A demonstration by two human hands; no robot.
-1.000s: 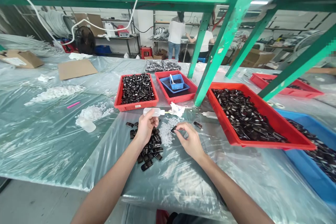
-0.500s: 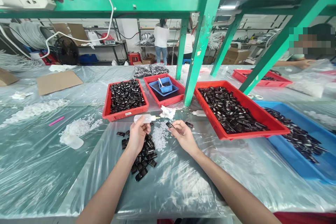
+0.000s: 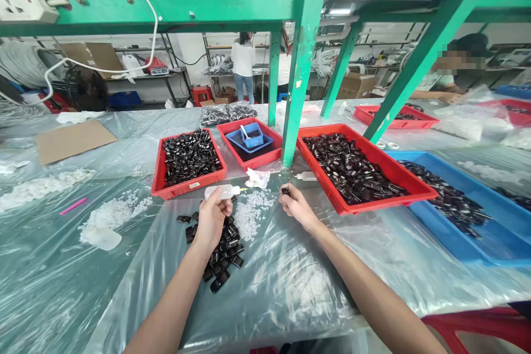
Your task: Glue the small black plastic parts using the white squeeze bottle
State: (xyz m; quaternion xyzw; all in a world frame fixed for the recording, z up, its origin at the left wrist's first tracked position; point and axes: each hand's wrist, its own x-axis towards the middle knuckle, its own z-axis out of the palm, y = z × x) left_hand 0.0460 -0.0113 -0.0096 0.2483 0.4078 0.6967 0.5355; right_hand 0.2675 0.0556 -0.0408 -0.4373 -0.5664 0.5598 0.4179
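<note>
My left hand (image 3: 212, 218) is closed around a small clear squeeze bottle (image 3: 223, 192) held level, its nozzle pointing right. Under that hand lies a heap of small black glossy parts (image 3: 222, 251) on the plastic-covered table. My right hand (image 3: 295, 206) is closed in a pinch on one small black part (image 3: 285, 191), lifted a little above the table. Between my hands sits a patch of small white pieces (image 3: 249, 213). A crumpled white tissue (image 3: 257, 178) lies just beyond it.
Red trays of black parts (image 3: 188, 157) (image 3: 352, 168) flank a red tray holding a blue dish (image 3: 249, 137). A green post (image 3: 296, 83) stands between them. A blue tray (image 3: 448, 199) is at right. White piles (image 3: 110, 215) lie left. Other people work behind and at far right.
The view has shifted rightward. My right hand has moved right and away from the white pieces, keeping its black part. My left hand still holds the bottle over the heap.
</note>
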